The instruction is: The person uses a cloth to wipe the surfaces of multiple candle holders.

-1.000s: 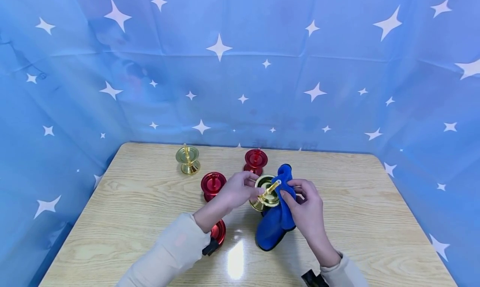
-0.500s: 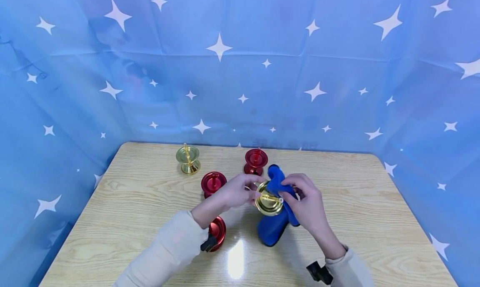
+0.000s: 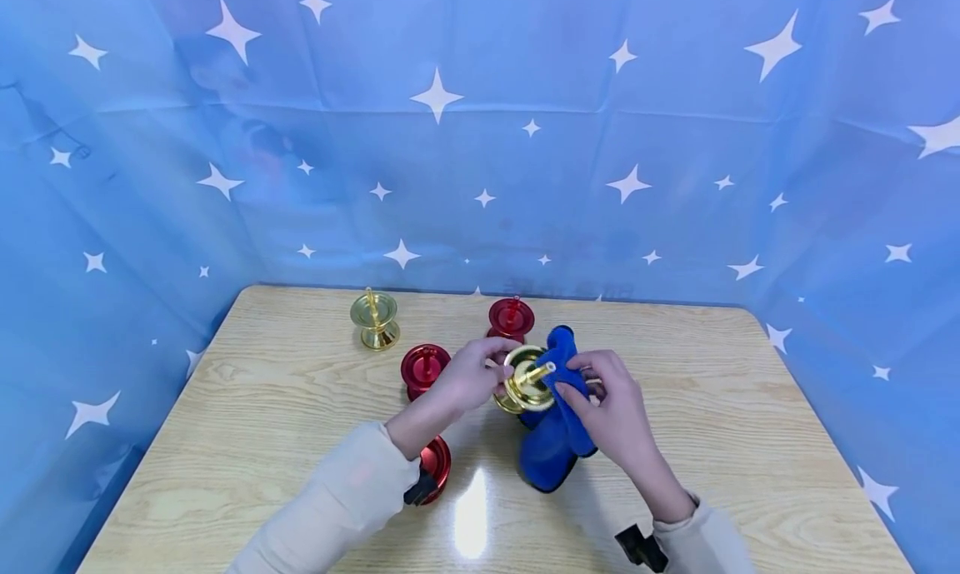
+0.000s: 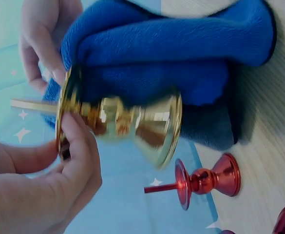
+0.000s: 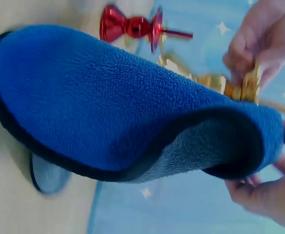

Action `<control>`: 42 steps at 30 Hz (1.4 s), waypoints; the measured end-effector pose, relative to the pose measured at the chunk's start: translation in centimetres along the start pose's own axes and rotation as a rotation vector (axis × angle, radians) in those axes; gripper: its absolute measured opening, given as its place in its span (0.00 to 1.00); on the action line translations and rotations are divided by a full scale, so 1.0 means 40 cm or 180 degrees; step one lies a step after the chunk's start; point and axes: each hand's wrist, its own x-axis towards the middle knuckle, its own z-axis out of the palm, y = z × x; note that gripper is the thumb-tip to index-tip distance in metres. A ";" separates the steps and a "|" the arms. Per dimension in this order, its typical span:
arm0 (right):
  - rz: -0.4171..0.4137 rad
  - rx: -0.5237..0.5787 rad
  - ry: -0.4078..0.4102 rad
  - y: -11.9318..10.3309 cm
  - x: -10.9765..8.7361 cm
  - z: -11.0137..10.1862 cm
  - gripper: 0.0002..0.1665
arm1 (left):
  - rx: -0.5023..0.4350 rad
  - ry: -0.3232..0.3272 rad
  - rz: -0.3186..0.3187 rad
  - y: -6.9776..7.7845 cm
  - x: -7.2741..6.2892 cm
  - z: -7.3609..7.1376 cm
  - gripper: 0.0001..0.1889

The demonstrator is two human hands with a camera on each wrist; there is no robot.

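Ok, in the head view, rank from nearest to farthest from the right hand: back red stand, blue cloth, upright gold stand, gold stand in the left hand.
1. Blue cloth, pinched in the right hand.
2. Held gold stand, left of that, in the left hand.
3. Back red stand, farther back, left.
4. Upright gold stand, farthest left.

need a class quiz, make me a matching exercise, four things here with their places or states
1. left hand
2. right hand
3. glossy red dished stands
4. blue, starry fabric backdrop

A. resting on a pale wooden table
B. holding a shiny gold spiked stand
C. behind the table
D. pinching a blue, dark-edged cloth

Pairs: 1-B, 2-D, 3-A, 4-C
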 end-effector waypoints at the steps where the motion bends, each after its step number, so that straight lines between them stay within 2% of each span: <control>1: 0.0136 0.0089 0.0031 -0.004 -0.007 0.004 0.15 | -0.0033 0.0064 0.0004 0.000 0.000 -0.003 0.17; 3: 0.0343 0.0243 0.0089 -0.011 -0.022 0.014 0.15 | -0.0089 0.0155 0.0022 -0.001 0.000 -0.006 0.15; 5: 0.0441 0.0318 0.0150 -0.018 -0.032 0.020 0.15 | -0.0137 0.0182 0.0001 -0.002 -0.001 -0.007 0.13; 9: 0.0405 0.0299 0.0245 -0.021 -0.036 0.024 0.15 | -0.0095 0.0124 -0.0008 -0.003 -0.003 -0.006 0.10; 11: 0.0237 0.0203 0.0245 -0.015 -0.031 0.020 0.15 | -0.0007 0.0034 -0.0001 -0.003 -0.005 -0.007 0.10; 14: -0.0205 -0.0023 0.0204 -0.002 -0.016 0.013 0.18 | 0.0145 -0.0178 0.0023 -0.001 -0.007 -0.008 0.11; 18: -0.0825 -0.0245 -0.0087 0.007 0.004 0.006 0.23 | 0.0325 -0.0516 0.0072 0.000 -0.012 -0.005 0.11; 20: -0.1003 -0.0254 -0.0259 0.007 0.010 0.002 0.23 | 0.0365 -0.0625 0.0107 -0.001 -0.014 -0.001 0.10; 22: -0.1069 -0.0191 -0.0351 0.007 0.013 -0.003 0.23 | 0.0365 -0.0658 0.0126 -0.004 -0.014 -0.001 0.10; 25: -0.0931 0.0009 -0.0388 0.010 0.013 -0.015 0.22 | 0.0254 -0.0568 0.0084 -0.007 -0.014 -0.006 0.12; 28: -0.0681 0.0271 -0.0309 0.013 0.008 -0.031 0.20 | 0.0109 -0.0383 -0.0043 -0.005 -0.009 -0.019 0.13; 30: -0.0517 0.0424 -0.0220 0.014 0.005 -0.041 0.19 | -0.0090 -0.0253 -0.0145 0.001 -0.005 -0.031 0.13; 35: -0.0173 0.0614 -0.0019 0.018 0.000 -0.056 0.18 | -0.0687 -0.0044 -0.0256 0.034 0.001 -0.065 0.13; 39: -0.0082 0.0692 -0.0042 0.022 -0.006 -0.053 0.17 | -0.0970 0.0025 -0.0259 0.062 -0.001 -0.080 0.14; 42: -0.0115 0.0819 -0.0128 0.020 -0.011 -0.043 0.16 | -0.1081 0.0016 -0.0231 0.072 0.000 -0.077 0.14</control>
